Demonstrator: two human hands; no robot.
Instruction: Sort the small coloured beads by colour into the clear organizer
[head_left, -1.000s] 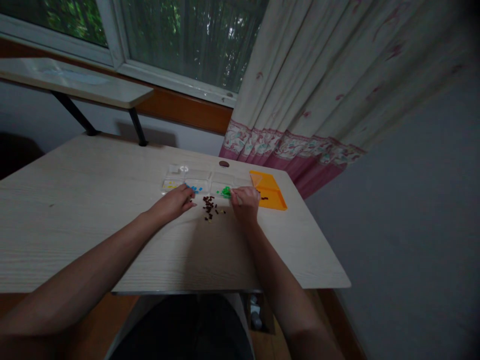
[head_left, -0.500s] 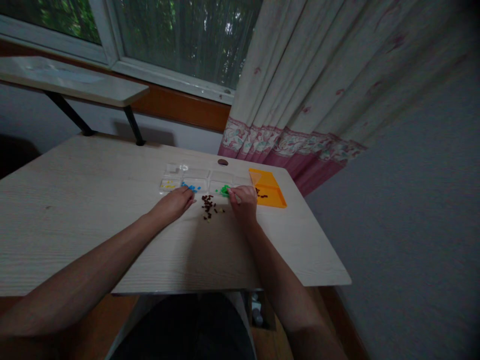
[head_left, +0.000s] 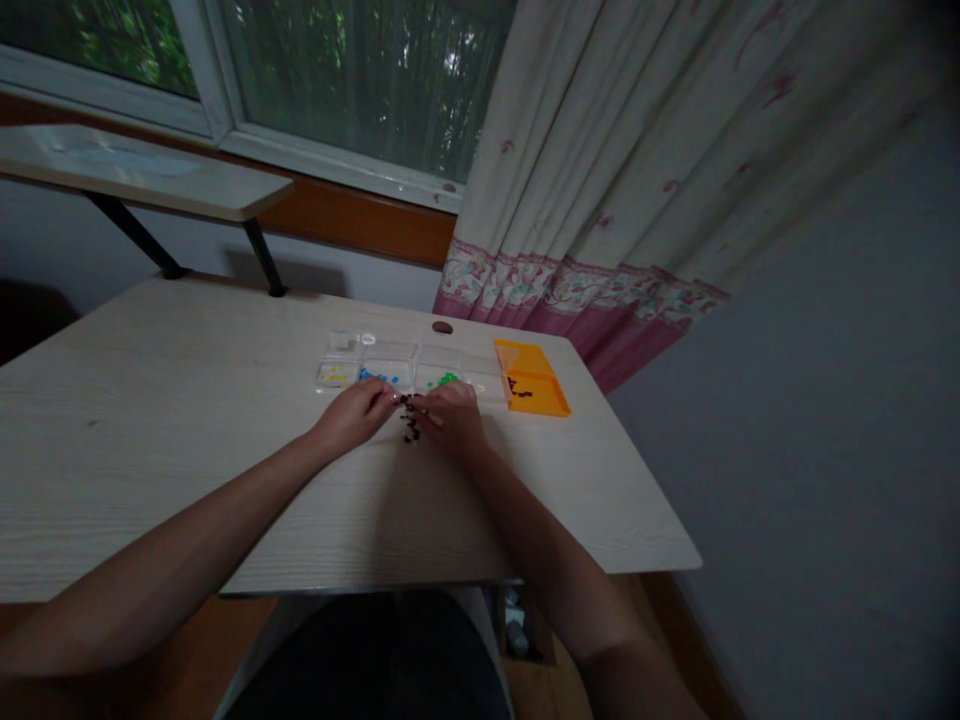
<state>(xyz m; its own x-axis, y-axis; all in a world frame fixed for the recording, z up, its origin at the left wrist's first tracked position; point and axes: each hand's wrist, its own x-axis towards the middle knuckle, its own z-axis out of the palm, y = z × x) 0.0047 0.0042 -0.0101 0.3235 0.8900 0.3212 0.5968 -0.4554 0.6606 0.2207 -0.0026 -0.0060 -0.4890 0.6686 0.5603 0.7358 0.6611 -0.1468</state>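
A small heap of dark beads [head_left: 409,425] lies on the pale wooden table [head_left: 225,440]. My left hand [head_left: 358,412] rests at the heap's left edge with fingers curled and pinched together. My right hand [head_left: 452,418] lies over the heap's right side, fingers bent down onto the beads. What either hand pinches is too small to see. Just behind them stands a clear compartment box [head_left: 397,365] with yellow beads [head_left: 334,375], blue beads [head_left: 375,377] and green beads [head_left: 448,379] in separate cells.
An orange tray [head_left: 534,392] with a few dark beads sits right of the box. A round cable hole [head_left: 442,327] is at the table's back edge. A narrow shelf [head_left: 142,170] on black legs, a window and a flowered curtain [head_left: 637,200] stand behind.
My right hand has moved left from the green bead cell onto the dark bead heap. My left hand has shifted slightly right toward the heap.
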